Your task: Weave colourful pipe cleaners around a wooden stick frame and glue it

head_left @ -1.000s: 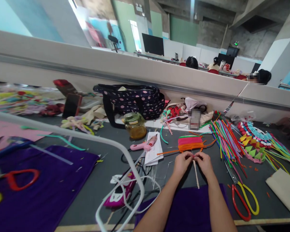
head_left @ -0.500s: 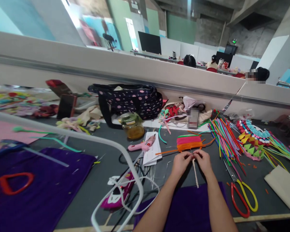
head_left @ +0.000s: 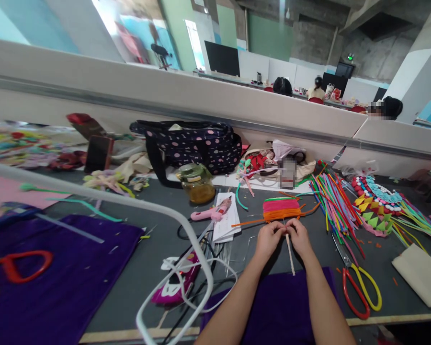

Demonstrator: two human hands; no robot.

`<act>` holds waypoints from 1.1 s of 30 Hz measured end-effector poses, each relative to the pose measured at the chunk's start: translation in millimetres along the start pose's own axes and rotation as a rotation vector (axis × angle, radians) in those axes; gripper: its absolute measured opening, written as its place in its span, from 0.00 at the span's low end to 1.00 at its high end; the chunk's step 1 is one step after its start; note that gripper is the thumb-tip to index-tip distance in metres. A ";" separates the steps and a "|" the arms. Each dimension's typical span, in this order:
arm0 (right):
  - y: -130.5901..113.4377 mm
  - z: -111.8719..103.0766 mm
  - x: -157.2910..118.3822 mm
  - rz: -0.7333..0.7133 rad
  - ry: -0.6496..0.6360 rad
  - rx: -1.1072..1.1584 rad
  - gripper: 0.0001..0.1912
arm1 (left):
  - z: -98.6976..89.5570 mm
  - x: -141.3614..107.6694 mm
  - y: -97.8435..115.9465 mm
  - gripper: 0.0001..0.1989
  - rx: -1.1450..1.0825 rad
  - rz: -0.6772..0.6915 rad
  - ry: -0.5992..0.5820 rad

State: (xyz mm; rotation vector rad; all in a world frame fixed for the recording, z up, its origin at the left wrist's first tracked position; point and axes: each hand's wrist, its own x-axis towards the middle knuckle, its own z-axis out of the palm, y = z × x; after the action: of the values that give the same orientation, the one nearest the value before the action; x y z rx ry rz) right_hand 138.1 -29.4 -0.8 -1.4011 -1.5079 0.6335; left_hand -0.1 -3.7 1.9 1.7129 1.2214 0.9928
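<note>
My left hand (head_left: pixel 271 239) and my right hand (head_left: pixel 298 235) meet with fingertips pinched on a pale beige pipe cleaner (head_left: pixel 290 256). Its lower end points down toward a purple cloth (head_left: pixel 280 306), and a thin wire-like stem shows just above the fingers. Right beyond the fingertips lies a flat panel of pipe cleaners (head_left: pixel 280 209) in orange, pink and green rows, with loose orange ends sticking out at both sides. Whether the stem joins the panel I cannot tell; the fingers hide part of it.
Scissors (head_left: pixel 361 287) with red and yellow handles lie at right, below a bundle of coloured pipe cleaners (head_left: pixel 335 206). To the left are a pink glue gun (head_left: pixel 210 214), a glass jar (head_left: pixel 197 184), a white lamp arm (head_left: pixel 187 225) and cables. A dotted bag (head_left: pixel 201 146) stands behind.
The view has shifted very slightly. Both hands keep their pinch on the beige pipe cleaner at nearly the same spot, with only small finger movement.
</note>
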 end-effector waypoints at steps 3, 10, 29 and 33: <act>-0.4 0.0 -0.7 0.004 -0.009 -0.010 0.07 | 1.0 -0.3 -1.3 0.08 -0.016 -0.020 0.014; -6.3 -2.2 -2.1 -0.001 -0.024 -0.031 0.08 | 4.3 0.7 -9.5 0.08 -0.062 -0.002 0.002; -5.8 -2.2 -5.2 -0.008 0.025 -0.230 0.10 | 5.4 0.9 -6.5 0.07 -0.034 -0.070 0.006; -6.0 -4.1 -6.2 -0.037 0.017 -0.230 0.09 | 4.6 1.0 -5.7 0.06 0.002 -0.071 0.025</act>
State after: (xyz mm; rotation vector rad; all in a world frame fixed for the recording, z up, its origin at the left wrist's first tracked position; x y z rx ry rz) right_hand 138.4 -37.5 4.4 -1.5428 -1.6291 0.4341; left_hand 2.4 -2.2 -4.9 1.6514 1.2910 0.9738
